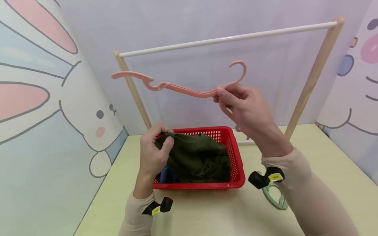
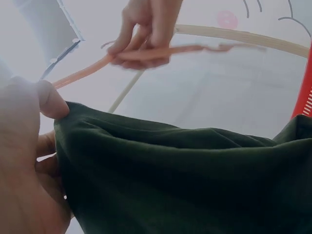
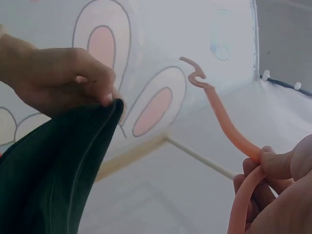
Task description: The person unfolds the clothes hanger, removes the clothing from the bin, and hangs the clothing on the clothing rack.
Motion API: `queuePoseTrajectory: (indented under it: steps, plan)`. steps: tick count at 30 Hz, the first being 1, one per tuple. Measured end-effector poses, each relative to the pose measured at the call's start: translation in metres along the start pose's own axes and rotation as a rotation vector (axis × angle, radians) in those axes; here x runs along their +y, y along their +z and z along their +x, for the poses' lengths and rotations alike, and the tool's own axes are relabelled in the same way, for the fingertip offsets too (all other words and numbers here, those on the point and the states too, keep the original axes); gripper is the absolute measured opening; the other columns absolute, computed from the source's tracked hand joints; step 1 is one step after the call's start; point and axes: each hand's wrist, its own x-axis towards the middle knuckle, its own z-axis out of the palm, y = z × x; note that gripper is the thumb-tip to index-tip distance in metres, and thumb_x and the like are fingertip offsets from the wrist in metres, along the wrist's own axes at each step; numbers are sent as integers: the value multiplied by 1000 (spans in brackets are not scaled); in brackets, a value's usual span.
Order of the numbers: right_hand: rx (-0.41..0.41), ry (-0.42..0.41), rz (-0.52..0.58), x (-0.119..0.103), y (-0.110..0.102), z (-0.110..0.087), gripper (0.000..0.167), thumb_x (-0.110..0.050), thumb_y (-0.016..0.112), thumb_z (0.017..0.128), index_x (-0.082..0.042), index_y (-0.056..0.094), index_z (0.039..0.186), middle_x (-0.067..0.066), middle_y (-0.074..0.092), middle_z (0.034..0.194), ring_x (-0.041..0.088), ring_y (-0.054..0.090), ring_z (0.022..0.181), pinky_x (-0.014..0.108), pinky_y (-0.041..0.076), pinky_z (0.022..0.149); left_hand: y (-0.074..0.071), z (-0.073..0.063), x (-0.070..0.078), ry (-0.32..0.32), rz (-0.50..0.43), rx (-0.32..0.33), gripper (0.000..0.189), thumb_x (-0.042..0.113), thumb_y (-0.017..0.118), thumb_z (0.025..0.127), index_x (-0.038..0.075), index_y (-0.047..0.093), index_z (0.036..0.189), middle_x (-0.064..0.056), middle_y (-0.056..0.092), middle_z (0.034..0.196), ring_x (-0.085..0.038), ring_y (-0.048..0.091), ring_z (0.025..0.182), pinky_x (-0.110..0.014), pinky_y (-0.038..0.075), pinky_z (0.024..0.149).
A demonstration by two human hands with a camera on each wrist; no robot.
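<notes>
1. Nearest the camera: right beige sleeve (image 1: 316, 196), coming in from near right. Black wrist camera (image 1: 267, 177) with yellow label strapped at its cuff.
2. Left beige sleeve (image 1: 137, 213), near left, same kind of strapped unit (image 1: 159, 207).
3. Right hand (image 1: 248, 105): narrow grip, thumb and fingers pinching salmon-pink plastic hanger (image 1: 189, 91) just below the hook.
4. Hanger is in the air, above the basket's far side. Hook points up, one long notched arm runs left, the other drops below the hand. Left tip overlaps the rack's left post in the head view; contact, cannot tell.
5. Left hand (image 1: 153, 149): pinching a raised edge of dark green garment (image 1: 195, 155) between thumb and fingers, at the basket's left side.
6. Rest of the garment is bunched in red perforated plastic basket (image 1: 200, 186). Blue cloth (image 1: 167, 175) shows beneath it, near left corner. Hanger and garment are apart.
7. Light green plastic hanger (image 1: 276, 198) on pale yellow table (image 1: 206, 216), right of the basket, partly hidden by the right arm.
8. Far side: clothes rack (image 1: 230, 38), white top bar, wooden posts left and right.
9. Rabbit mural (image 1: 78, 114) on left wall; more cartoon art (image 1: 348, 95) on right wall.
</notes>
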Motion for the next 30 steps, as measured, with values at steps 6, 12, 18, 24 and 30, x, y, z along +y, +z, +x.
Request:
queuePoseTrajectory:
  steps: [6,12,18,24,30]
  plan:
    - [-103,-16,112,13,35,18,18,-9,70,110,3,79,120,15,74,107,30,60,108,26,57,87,4,1,2,11,-13,-85,12,13,60,95,6,70,93,-5,67,92,-21,59,86,-30,49,80]
    - [-168,12,151,18,73,30,18,-6,65,112,7,76,120,14,76,103,30,65,106,30,56,93,6,2,6,12,-24,-162,12,15,58,94,9,67,90,-2,65,90,-20,60,84,-33,50,76]
    - [-203,46,189,23,97,35,17,-2,63,112,8,75,119,12,78,101,28,71,101,30,59,94,8,2,6,0,-28,-172,11,14,58,94,9,66,88,-1,65,87,-20,60,82,-34,52,77]
    - [-228,96,206,33,103,38,16,0,61,112,9,75,114,9,78,96,23,72,96,28,60,90,7,2,7,-4,-19,-141,11,14,58,93,9,67,89,-1,65,85,-19,61,81,-32,52,76]
    - [-213,129,185,37,102,41,16,-3,60,113,5,74,111,11,76,99,25,71,100,30,59,92,6,3,8,19,-30,-137,11,13,58,92,8,66,88,-2,64,84,-20,60,80,-31,51,76]
